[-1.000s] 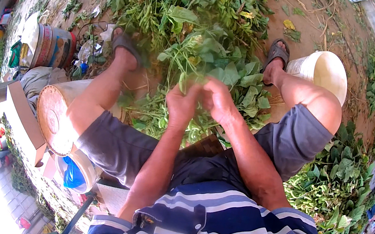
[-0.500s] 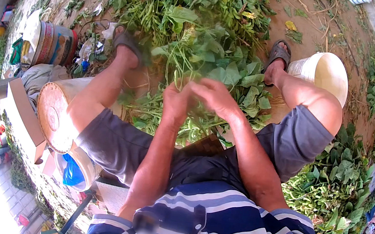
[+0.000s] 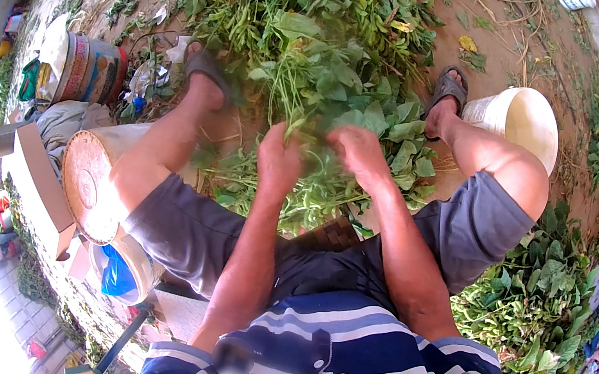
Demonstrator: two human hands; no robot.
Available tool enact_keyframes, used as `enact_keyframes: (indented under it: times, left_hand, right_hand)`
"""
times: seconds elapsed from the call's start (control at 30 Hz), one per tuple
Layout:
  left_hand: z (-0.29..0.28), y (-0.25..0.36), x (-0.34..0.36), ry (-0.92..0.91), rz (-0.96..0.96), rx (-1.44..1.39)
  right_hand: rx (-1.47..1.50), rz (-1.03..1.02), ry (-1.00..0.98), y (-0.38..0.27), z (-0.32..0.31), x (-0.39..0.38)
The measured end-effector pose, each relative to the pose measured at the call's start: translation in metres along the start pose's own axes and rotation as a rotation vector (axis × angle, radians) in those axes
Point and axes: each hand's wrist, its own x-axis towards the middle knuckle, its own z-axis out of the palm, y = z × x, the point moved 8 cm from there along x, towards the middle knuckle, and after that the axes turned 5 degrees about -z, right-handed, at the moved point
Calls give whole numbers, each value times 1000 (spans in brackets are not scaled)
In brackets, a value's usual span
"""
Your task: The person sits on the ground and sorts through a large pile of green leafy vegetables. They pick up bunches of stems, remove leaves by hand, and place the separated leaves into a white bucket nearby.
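My left hand point(image 3: 280, 158) is closed around the stem end of a leafy green bean plant point(image 3: 287, 84), whose stalks and leaves stretch away from me. To its right, a short gap off, my right hand point(image 3: 359, 157) hovers with curled fingers smeared by motion; whether they pinch anything is not visible. Below both hands, between my legs, lies a pile of loose green bean pods point(image 3: 319, 190). A big heap of uprooted bean plants point(image 3: 251, 1), leaves and pods still on them, spreads over the ground in front of me.
A white bucket point(image 3: 479, 106) lies tipped beside my right foot. At my left are a lidded drum point(image 3: 90, 184), a colourful striped bucket point(image 3: 89, 72), a cardboard box point(image 3: 39, 183) and a bucket with a blue bag point(image 3: 117, 274). Another plant heap point(image 3: 525, 304) lies at my right.
My right hand has drawn away from my left, opening a gap between them. My left hand keeps hold of the bean plant in nearly the same place.
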Motion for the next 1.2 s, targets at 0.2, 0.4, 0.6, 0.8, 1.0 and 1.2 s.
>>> enact_keyframes:
  times: [0.2, 0.4, 0.6, 0.8, 1.0, 1.2]
  left_hand:
    - [14, 10, -2, -90, 275, 127]
    - [34, -19, -8, -325, -471, -502]
    - [44, -38, 1, -283, -279, -562]
    - [43, -27, -1, -337, -278, -514]
    - [38, -26, -2, -423, -300, -470]
    - [40, -17, -3, -390, -229, -333]
  right_hand:
    - [125, -15, -96, -4, 27, 1]
    - [221, -100, -79, -23, 11, -9]
    - [463, -48, -148, -6, 8, -11]
    - [504, 49, -106, -2, 4, -23]
    - [558, 170, -64, 8, 11, -22]
    - [530, 154, -20, 12, 8, -21]
